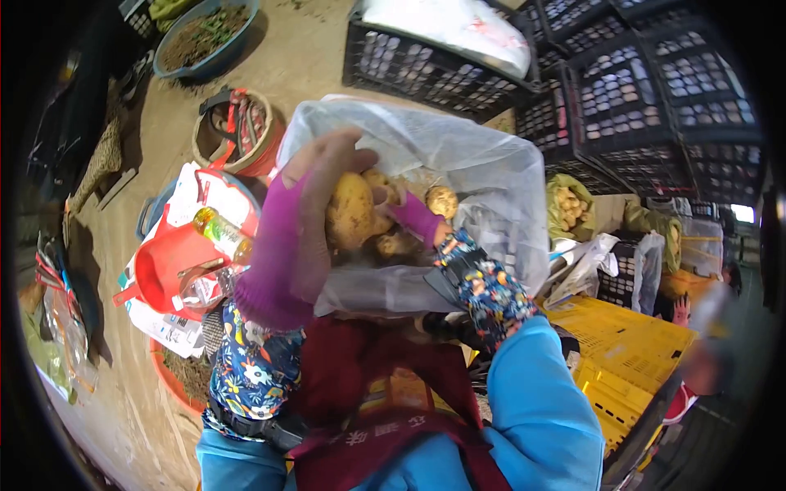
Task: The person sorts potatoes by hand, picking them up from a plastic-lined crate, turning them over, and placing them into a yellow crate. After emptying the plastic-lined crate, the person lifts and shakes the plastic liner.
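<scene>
A crate lined with clear plastic (499, 164) stands in front of me with several potatoes inside. My left hand (307, 196), in a purple fingerless glove, is over the crate's left side, its fingers curved beside a large potato (350, 211); whether it grips the potato is unclear. Deeper in the crate, my right hand (405, 211), also purple-gloved, reaches in from the right with its fingers at the potatoes, partly hidden by them. Another potato (442, 201) lies just beyond the right wrist.
Left of the crate are a red scoop (160, 266), bottles (221, 233) and a basket (264, 123). Black crates (434, 82) stand behind and at the right. A yellow crate (622, 348) is at the near right; a blurred person (704, 327) is beyond it.
</scene>
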`<state>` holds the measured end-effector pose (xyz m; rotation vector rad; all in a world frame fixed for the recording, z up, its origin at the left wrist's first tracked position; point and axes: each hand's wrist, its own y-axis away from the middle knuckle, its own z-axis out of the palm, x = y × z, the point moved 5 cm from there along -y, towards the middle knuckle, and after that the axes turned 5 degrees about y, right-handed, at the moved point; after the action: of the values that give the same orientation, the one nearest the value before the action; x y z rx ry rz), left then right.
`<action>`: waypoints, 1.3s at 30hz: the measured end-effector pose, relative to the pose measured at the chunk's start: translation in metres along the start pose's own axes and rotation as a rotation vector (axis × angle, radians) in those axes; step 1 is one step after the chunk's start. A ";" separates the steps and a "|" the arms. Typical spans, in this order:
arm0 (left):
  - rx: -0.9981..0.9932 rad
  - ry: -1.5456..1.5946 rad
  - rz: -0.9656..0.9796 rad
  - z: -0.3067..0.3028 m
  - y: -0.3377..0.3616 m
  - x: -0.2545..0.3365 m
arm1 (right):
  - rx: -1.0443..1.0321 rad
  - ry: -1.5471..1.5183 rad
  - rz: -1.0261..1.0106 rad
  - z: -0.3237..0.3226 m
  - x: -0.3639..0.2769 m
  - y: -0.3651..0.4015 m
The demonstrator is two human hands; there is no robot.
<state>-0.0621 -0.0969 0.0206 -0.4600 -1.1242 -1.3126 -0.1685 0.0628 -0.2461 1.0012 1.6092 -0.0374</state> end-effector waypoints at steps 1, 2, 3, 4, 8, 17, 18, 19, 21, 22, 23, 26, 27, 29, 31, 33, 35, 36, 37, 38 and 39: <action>0.025 -0.076 0.036 0.002 -0.001 -0.008 | 0.086 -0.117 -0.014 -0.022 -0.017 0.021; 0.050 -0.151 0.072 0.003 -0.005 -0.022 | 0.175 -0.194 -0.047 -0.043 -0.033 0.040; 0.078 -0.226 0.110 0.009 -0.007 -0.035 | 0.288 -0.253 -0.104 -0.061 -0.052 0.062; 0.043 -0.266 0.088 0.022 -0.006 -0.047 | 0.430 -0.094 -0.238 -0.078 -0.069 0.081; -0.425 -0.408 0.293 0.065 0.014 -0.068 | 0.978 0.668 -0.644 -0.102 -0.136 0.159; -0.615 -0.324 0.146 0.089 0.033 -0.070 | 0.614 -0.343 -0.584 -0.107 -0.137 0.215; -0.655 -0.441 0.364 0.087 0.034 -0.066 | 0.607 -0.148 -0.622 -0.103 -0.144 0.222; -0.686 -0.555 0.586 0.083 0.034 -0.064 | 0.644 -0.151 -0.641 -0.100 -0.145 0.221; -0.623 -0.476 0.468 0.076 0.021 -0.073 | 0.715 -0.158 -0.675 -0.092 -0.146 0.214; -0.525 -0.284 0.133 0.070 0.011 -0.087 | 0.687 -0.295 -0.536 -0.094 -0.142 0.210; -0.415 -0.088 -0.197 0.067 0.006 -0.103 | 0.655 -0.427 -0.394 -0.096 -0.141 0.207; -0.364 -0.744 0.799 0.082 0.020 -0.073 | 0.620 -0.368 -0.268 -0.100 -0.126 0.185; -0.420 -0.574 0.531 0.078 0.014 -0.075 | 0.610 -0.228 -0.254 -0.103 -0.119 0.182; -0.511 -0.220 0.000 0.071 0.012 -0.075 | 0.594 0.085 -0.209 -0.110 -0.116 0.184; -0.578 -0.373 0.105 0.051 0.009 -0.081 | 0.570 -0.036 -0.235 -0.110 -0.113 0.180; -0.642 -0.453 0.168 0.046 0.011 -0.086 | 0.601 -0.286 -0.360 -0.101 -0.113 0.182; -0.697 -0.454 0.148 0.069 0.030 -0.063 | 0.725 -0.189 -0.498 -0.093 -0.136 0.205; -0.712 -0.444 0.121 0.076 0.034 -0.060 | 0.741 -0.191 -0.482 -0.098 -0.128 0.204; -0.699 -0.412 0.064 0.078 0.033 -0.066 | 0.758 -0.191 -0.469 -0.103 -0.122 0.206; -0.668 -0.314 -0.044 0.078 0.030 -0.071 | 0.654 -0.740 -0.269 -0.099 -0.108 0.205; -0.626 -0.214 -0.147 0.077 0.027 -0.076 | 0.787 -0.735 -0.335 -0.116 -0.084 0.204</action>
<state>-0.0565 0.0129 -0.0015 -1.0105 -0.9124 -1.7769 -0.1399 0.2047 -0.0429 1.0910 1.0362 -1.2030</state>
